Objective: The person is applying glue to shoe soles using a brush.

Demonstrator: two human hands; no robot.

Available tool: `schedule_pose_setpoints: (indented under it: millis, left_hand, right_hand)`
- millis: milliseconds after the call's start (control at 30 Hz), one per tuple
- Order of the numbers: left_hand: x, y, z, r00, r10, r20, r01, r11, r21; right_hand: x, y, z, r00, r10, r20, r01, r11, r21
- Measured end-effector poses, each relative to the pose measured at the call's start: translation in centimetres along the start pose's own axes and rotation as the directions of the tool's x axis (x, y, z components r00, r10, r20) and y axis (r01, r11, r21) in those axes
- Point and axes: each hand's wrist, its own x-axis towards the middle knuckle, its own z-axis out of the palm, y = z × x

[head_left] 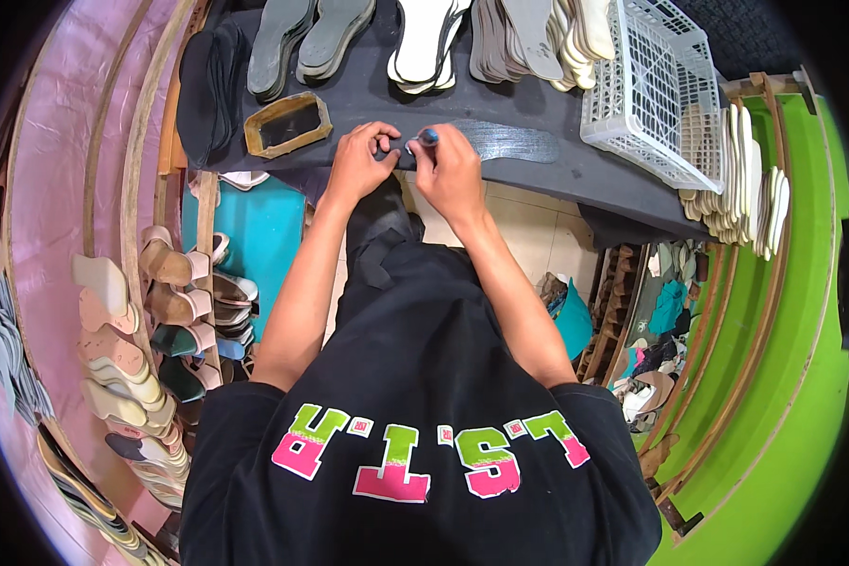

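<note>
A long dark insole (514,143) lies flat on the black-covered table, its right part glossy and streaked as if wet. My right hand (451,174) is closed over its middle, gripping a small tool with a blue end (429,138); its working end is hidden, so I cannot tell its kind. At the insole's left end my left hand (358,160) has its fingers curled and thumb pressed in, pinching the edge. Left of that hand stands an amber-crusted open container (259,143) with a dark inside.
Stacked grey insoles (281,47), white insoles (423,42) and more grey ones (514,42) line the table's far side. A white plastic crate (632,104) stands right, beside cream insoles (740,179). Black pieces (208,94) lie far left. Shoe lasts (174,264) fill a left rack.
</note>
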Motion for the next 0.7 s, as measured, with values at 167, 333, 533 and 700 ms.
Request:
schedule_pose_setpoints:
  millis: [167,333,533,700]
  left_hand:
    - [0.2,-1.0,0.0,0.996,0.046,-0.071,-0.054,0.993,-0.104]
    - [0.2,-1.1,0.3,0.997,-0.023,-0.075,0.016,0.995,-0.099]
    - [0.1,-0.4,0.2,0.998,0.009,-0.066,-0.011,0.999,-0.034]
    - [0.2,-0.4,0.4,0.999,0.024,-0.039,-0.024,1.0,0.014]
  right_hand:
    - [0.4,-0.2,0.9,1.0,-0.022,0.002,0.022,0.999,0.042]
    - [-0.2,-1.5,-0.5,0.993,0.008,0.121,-0.004,0.999,-0.035]
    - [-0.5,-0.8,-1.7,0.99,0.133,0.045,-0.136,0.989,0.058]
    - [-1.4,-1.1,-1.7,0.993,0.09,0.078,-0.098,0.989,0.112]
